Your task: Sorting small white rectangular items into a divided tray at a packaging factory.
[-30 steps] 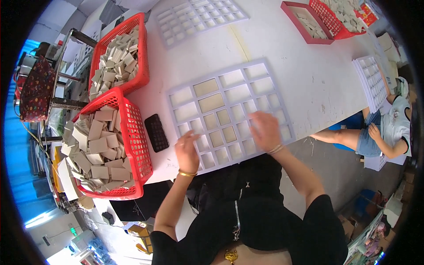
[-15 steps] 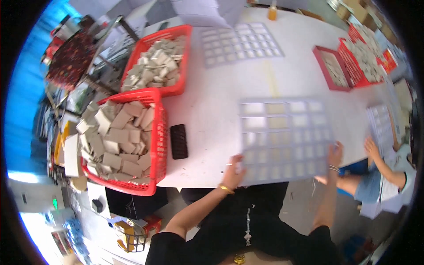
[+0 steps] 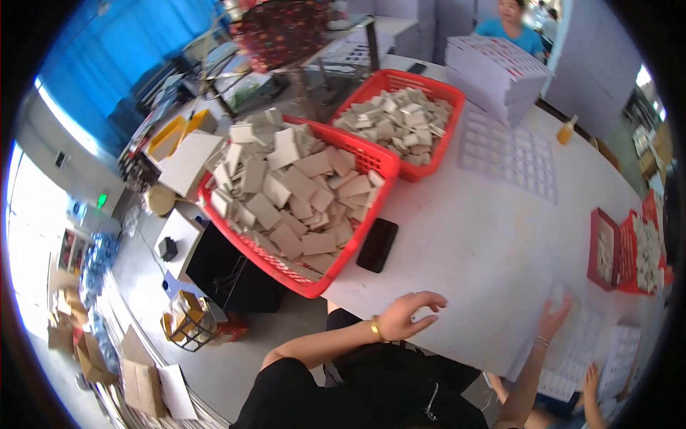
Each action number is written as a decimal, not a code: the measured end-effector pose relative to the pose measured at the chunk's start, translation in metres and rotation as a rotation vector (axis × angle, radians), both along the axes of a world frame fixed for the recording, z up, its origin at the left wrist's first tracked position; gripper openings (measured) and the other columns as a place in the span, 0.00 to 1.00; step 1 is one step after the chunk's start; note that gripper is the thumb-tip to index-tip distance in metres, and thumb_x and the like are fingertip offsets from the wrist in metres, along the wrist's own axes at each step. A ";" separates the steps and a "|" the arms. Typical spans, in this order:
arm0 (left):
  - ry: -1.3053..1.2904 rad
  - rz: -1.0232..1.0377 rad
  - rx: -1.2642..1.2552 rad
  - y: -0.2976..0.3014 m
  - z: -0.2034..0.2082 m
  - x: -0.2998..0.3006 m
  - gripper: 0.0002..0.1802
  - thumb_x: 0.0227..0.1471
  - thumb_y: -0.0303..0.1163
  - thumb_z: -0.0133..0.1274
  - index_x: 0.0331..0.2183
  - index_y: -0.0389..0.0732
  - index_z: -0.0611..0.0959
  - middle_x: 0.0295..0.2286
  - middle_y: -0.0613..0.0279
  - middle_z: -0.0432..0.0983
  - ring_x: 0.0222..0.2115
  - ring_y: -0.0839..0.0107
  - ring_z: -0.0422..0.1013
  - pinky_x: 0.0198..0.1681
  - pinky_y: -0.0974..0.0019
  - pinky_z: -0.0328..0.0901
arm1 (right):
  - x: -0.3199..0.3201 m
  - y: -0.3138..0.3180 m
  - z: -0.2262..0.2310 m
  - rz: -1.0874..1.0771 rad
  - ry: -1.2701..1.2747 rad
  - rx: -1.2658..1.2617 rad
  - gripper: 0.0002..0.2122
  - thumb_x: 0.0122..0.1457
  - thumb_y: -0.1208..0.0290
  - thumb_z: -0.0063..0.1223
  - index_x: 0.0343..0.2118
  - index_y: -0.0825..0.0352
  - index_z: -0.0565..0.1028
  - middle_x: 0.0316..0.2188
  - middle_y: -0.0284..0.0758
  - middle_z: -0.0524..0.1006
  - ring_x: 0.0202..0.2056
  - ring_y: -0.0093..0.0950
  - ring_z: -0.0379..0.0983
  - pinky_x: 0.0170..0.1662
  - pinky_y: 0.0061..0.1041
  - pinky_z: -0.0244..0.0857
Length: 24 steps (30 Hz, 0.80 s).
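Note:
My left hand (image 3: 413,314) is off the near table edge, fingers curved and apart, with nothing in it. Its wrist has a gold-coloured bracelet. My right hand (image 3: 553,319) lies over a pale, translucent grid tray (image 3: 572,357) at the right of the table, fingers spread and slightly blurred. Whether it presses on the tray I cannot tell. Nearest my left hand lies a black phone (image 3: 377,245). Beyond it stands a red plastic basket (image 3: 375,170) heaped with flat off-white rectangular pieces (image 3: 296,187).
Another red basket (image 3: 449,107) of such pieces stands behind. A second grid tray (image 3: 507,154) lies at the back, near stacked trays (image 3: 500,75) and an orange bottle (image 3: 567,131). A red box (image 3: 604,247) and more baskets are far right. Another person's hand (image 3: 591,379) is at lower right.
The view has swung left. The grid tray has gone from in front of me to the right side, with my right hand over it. My left hand has let go of its edge.

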<state>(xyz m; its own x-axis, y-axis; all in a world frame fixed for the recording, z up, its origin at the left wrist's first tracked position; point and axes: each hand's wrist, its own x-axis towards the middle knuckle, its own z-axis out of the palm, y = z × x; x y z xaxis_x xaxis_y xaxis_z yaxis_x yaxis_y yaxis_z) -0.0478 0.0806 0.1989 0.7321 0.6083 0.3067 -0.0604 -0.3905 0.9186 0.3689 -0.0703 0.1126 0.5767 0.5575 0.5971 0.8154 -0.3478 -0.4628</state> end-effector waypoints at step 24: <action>0.785 1.343 0.170 0.481 0.070 -0.339 0.41 0.40 0.67 0.48 0.51 0.50 0.71 0.53 0.58 0.61 0.55 0.61 0.57 0.56 0.56 0.53 | -0.376 0.273 0.088 1.104 -0.152 -0.024 0.04 0.45 0.66 0.52 0.25 0.55 0.75 0.23 0.26 0.69 0.32 0.25 0.67 0.58 0.40 0.33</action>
<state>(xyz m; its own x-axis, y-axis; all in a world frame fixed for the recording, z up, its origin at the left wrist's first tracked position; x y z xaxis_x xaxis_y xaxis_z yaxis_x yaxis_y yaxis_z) -0.3870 0.5613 0.2690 -0.2939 0.9215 0.2539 0.8589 0.1380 0.4932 -0.0066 0.2023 0.2006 -0.3207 0.7315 0.6017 0.7299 0.5957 -0.3352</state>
